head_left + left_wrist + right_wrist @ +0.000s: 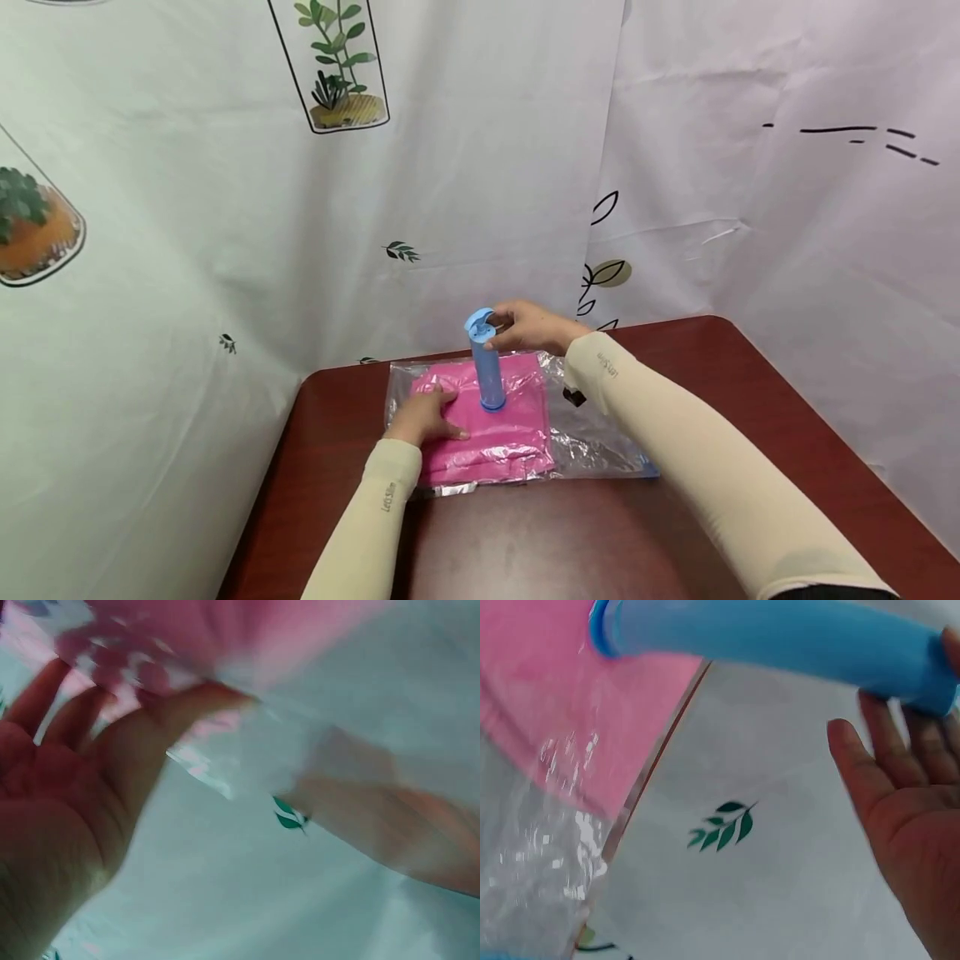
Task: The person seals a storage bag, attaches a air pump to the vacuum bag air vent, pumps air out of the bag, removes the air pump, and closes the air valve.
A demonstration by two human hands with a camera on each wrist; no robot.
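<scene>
A blue cylinder (489, 375) stands roughly upright on a pink folded bundle (465, 450), its narrow base resting on the film of the clear plastic bag (600, 454) that encloses the bundle. At the cylinder's top a light-blue cap (480, 319) sits tilted up. The right hand (528, 327) grips the cylinder there, thumb on the near side and fingers curled around the far side. The left hand (425, 417) lies spread on the bag, left of the base and apart from the cylinder; how hard it presses, I cannot tell.

Tipping looks like the main risk: the footing is soft and creased, the grip is high, and a sideways push at the top would rock the base. The film looks slick too, so if the left hand lifted, the bag could skid or bunch beneath the cylinder. A knock from the fingers might bend the raised cap.

Farther out, the bag's slack part spreads to the right, under the right sleeve (697, 450), which could snag it if lowered. The bag reaches close to the far edge of the bench (540, 542), so a shove away could crumple it against the plant-printed sheet (487, 183)
</scene>
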